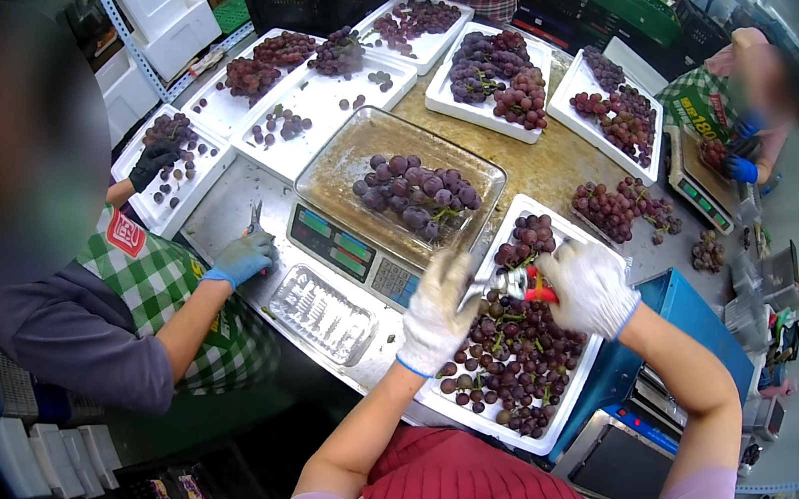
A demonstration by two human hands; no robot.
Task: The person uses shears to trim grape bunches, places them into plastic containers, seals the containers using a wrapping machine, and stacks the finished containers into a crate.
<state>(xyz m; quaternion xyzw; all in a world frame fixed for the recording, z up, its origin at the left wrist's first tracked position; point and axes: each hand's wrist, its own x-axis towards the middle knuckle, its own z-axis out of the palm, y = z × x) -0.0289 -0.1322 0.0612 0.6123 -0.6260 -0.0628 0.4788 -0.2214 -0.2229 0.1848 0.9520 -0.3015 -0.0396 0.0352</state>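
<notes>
My right hand (pixel 587 290), in a white knit glove, is closed round red-handled pruning shears (pixel 529 285). The shears' metal end points left, toward my left hand (pixel 438 315), gloved alike. That hand's fingers are curled by the blades; what they hold, if anything, is hidden. Both hands are above a white foam tray (pixel 482 418) of loose and bunched dark red grapes (pixel 517 360). Beyond my left hand, a large bunch of purple grapes (pixel 417 192) lies on the metal pan (pixel 323 164) of a digital scale (pixel 331 241).
A clear plastic punnet (pixel 322 315) lies left of the scale. Co-workers stand left, right and at the far side; the left one's blue-gloved hand (pixel 244 258) is near small snips (pixel 256 216). More foam trays of grapes (pixel 486 66) line the table. A blue box (pixel 676 314) stands at right.
</notes>
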